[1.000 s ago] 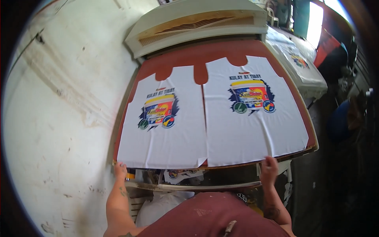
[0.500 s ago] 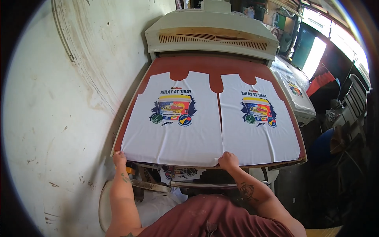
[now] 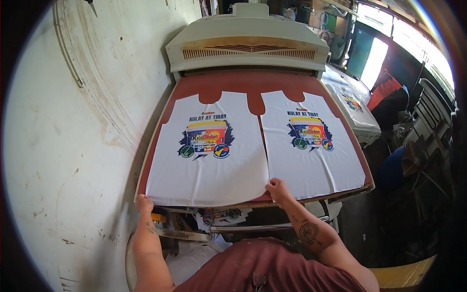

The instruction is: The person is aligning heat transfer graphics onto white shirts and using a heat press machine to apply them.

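Observation:
Two white shirt panels lie side by side on a red-brown press bed: a left panel [image 3: 194, 175] and a right panel [image 3: 316, 170]. Each bears a colourful paint-bucket print below dark lettering. My left hand [image 3: 144, 203] is closed on the near left corner of the left panel, at the front edge of the bed [image 3: 238, 80]. Between the two panels, my right hand [image 3: 279, 191] pinches the left panel's near right corner, drawn up a little from the bed. The near hem curves up toward that hand, and red bed shows beneath it.
Behind the bed stands the cream press housing [image 3: 248, 44] with vents. A stained wall [image 3: 73, 155] runs close along the left. Printed white pieces [image 3: 350, 104] are stacked on a table at the right. Below the bed are a metal bar [image 3: 253, 227] and more printed cloth [image 3: 224, 215].
My right hand has moved away from the bed's front edge, raising the left panel's near right corner. My left hand keeps its hold on the other corner. The whole view has shifted slightly.

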`<action>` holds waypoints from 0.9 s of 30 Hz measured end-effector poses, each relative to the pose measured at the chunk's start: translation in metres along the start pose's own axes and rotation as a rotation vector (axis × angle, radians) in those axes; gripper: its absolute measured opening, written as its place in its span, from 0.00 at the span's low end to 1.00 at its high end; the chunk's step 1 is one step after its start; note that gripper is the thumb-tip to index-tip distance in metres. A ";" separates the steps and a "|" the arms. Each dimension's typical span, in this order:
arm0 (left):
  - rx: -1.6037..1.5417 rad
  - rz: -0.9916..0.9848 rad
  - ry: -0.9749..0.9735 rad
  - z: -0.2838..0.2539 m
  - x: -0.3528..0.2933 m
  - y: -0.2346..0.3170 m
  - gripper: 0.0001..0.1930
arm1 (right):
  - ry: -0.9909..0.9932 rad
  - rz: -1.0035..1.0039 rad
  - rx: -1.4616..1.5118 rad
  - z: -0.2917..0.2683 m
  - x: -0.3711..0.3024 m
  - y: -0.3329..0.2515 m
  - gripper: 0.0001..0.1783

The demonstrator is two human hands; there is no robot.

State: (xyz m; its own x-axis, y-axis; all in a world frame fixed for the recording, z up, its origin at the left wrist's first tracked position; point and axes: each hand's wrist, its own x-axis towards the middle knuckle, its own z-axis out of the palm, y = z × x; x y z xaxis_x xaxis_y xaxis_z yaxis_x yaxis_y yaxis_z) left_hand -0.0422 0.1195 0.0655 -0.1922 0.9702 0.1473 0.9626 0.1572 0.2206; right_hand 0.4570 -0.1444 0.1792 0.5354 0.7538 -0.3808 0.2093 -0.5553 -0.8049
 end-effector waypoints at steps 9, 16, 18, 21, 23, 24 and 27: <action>-1.753 0.007 -0.021 -0.188 -0.011 0.084 0.05 | -0.216 -0.518 0.961 -0.121 -0.043 -0.061 0.13; -1.754 0.438 0.126 -0.407 -0.044 0.079 0.19 | -0.034 -1.069 0.631 -0.358 -0.102 -0.016 0.14; -1.751 0.650 0.031 -0.419 -0.040 0.126 0.20 | 0.118 -1.114 0.548 -0.538 -0.116 0.025 0.15; -1.681 0.931 -0.022 -0.467 -0.057 0.229 0.22 | 0.249 -1.194 0.452 -0.726 -0.136 0.080 0.18; -1.604 1.033 -0.100 -0.472 -0.063 0.296 0.21 | 0.324 -1.262 0.417 -0.726 -0.109 0.026 0.20; -1.564 1.043 -0.008 -0.462 -0.072 0.332 0.21 | 0.363 -1.295 0.394 -0.726 -0.102 -0.007 0.21; -1.517 0.989 -0.230 -0.410 -0.066 0.426 0.19 | 0.941 -1.189 -0.462 -0.632 -0.049 -0.089 0.22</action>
State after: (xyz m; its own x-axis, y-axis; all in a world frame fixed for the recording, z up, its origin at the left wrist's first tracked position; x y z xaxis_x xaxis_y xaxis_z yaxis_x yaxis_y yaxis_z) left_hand 0.3025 0.0473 0.5447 0.4287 0.6160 0.6609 -0.3175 -0.5821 0.7486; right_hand 0.9295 -0.3546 0.5572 0.1490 0.4374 0.8869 0.9875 -0.0190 -0.1565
